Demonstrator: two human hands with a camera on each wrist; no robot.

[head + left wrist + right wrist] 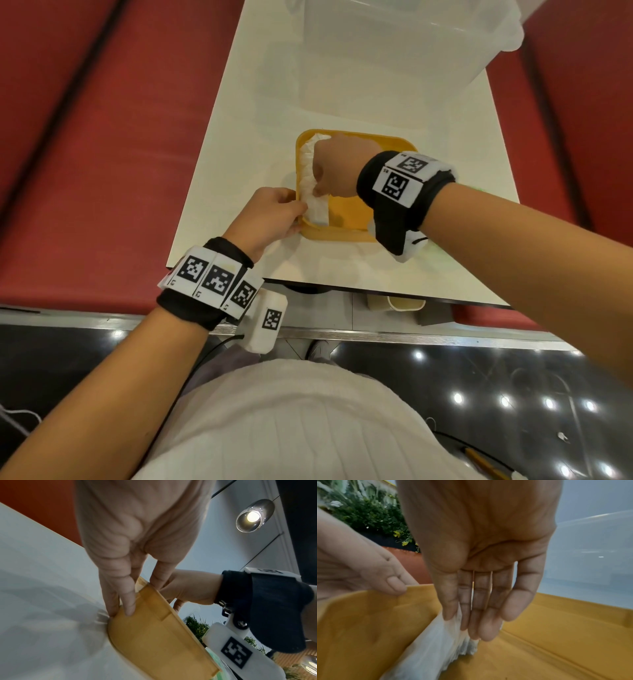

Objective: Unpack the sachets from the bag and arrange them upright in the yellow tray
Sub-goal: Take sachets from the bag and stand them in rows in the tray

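The yellow tray [349, 212] sits on the white table. A row of white sachets [308, 174] stands along its left wall, and the nearest ones lean over. My right hand [337, 164] is over the row. In the right wrist view its straight fingers [481, 622] rest against the sachets [433, 649], with the thumb touching their tops. My left hand [291, 216] grips the tray's left rim near the front corner. Its fingers [126, 601] lie on the outer wall [154, 635] and its thumb [393, 586] on the rim. I see no bag clearly.
A large clear plastic bin [394, 51] stands at the back of the table [239, 137]. Red benches [85, 154] run along both sides. The table's near edge is just below the tray. A bit of pale green plastic [212, 654] shows beside the tray.
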